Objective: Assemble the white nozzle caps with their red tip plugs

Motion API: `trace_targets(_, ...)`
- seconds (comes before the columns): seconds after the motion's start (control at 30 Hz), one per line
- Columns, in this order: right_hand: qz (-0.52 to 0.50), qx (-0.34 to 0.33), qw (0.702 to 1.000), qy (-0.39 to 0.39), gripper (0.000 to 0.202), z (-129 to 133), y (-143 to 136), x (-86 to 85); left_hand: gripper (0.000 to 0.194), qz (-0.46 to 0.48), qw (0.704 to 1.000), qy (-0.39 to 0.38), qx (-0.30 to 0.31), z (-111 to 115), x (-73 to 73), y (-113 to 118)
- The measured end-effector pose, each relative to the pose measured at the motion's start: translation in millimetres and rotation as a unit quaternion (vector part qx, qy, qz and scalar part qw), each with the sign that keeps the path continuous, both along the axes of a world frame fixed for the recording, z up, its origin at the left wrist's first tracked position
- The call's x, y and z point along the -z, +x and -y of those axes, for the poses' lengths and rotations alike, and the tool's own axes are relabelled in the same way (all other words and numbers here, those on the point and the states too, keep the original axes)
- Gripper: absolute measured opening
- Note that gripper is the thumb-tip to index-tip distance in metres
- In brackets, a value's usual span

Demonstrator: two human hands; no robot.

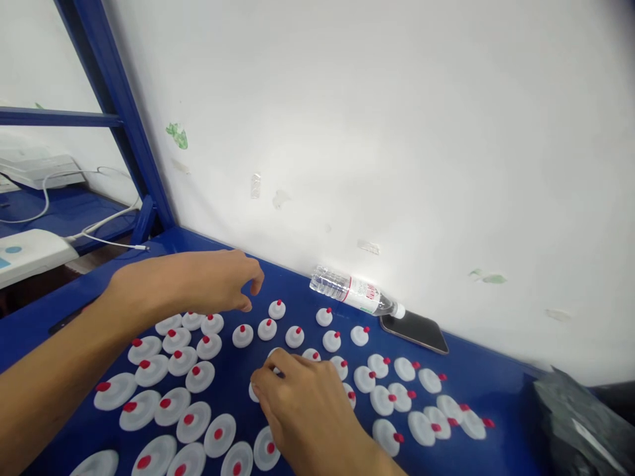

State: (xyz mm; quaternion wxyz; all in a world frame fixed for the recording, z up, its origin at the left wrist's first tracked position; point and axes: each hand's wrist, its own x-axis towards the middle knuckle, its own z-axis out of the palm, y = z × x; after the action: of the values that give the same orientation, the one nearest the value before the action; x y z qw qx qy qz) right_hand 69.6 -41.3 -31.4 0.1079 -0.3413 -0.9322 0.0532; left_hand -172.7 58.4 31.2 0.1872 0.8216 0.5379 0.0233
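Observation:
White round caps with red tips (218, 433) lie spread over the blue tabletop (223, 377). My left hand (218, 281) hovers above the far-left caps, its thumb and index finger apart with nothing between them. Lower and further right, my right hand (300, 390) reaches down among the caps, thumb and index finger curled together at a white cap (253, 392). That cap is mostly covered by the fingers, and its red tip is hidden. Another cap shows partly behind the index finger.
Along the wall lie a clear plastic bottle (354, 292) on its side and a dark phone (415, 331). A black plastic bag (578, 423) sits at the right. A blue metal frame (131, 119), white cables and a white power strip (34, 254) are at left.

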Motion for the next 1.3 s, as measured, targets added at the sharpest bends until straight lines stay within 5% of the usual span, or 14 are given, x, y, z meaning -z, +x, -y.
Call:
trace_targets(0.1,-0.062,0.021,0.998,-0.018,0.01,2.4,0.3,-4.0,0.023,-0.064,0.997,-0.04,-0.013,5.9,-13.0,12.4)
trace_targets(0.23,-0.246,0.07,0.955,-0.152,0.024,-3.1,8.0,-27.3,0.024,-0.006,0.999,0.015,0.035,9.9,-22.2,25.8)
trace_targets(0.37,-0.457,0.119,0.799,-0.374,0.032,-18.5,25.5,-54.3,0.026,0.032,0.993,0.1,0.055,14.7,-35.6,40.4)
trace_targets(0.47,-0.548,0.105,0.693,-0.456,0.032,-26.7,39.0,-66.4,0.027,0.106,0.986,0.113,0.061,23.2,-50.7,53.6)
trace_targets(0.63,-0.61,0.082,0.615,-0.492,0.032,-28.2,47.8,-72.2,0.029,0.248,0.965,0.07,0.058,38.0,-67.1,70.8)
trace_targets(0.87,-0.615,0.077,0.62,-0.481,0.033,-28.5,48.5,-72.7,0.029,0.265,0.957,0.101,0.062,46.7,-68.4,78.2)
trace_targets(1.1,-0.575,0.116,0.685,-0.432,0.034,-28.0,49.5,-77.9,0.028,0.181,0.941,0.266,0.103,43.4,-53.9,83.4)
trace_targets(1.3,-0.55,0.12,0.71,-0.423,0.041,-26.5,50.8,-82.0,0.027,0.177,0.909,0.353,0.133,38.6,-43.7,80.2)
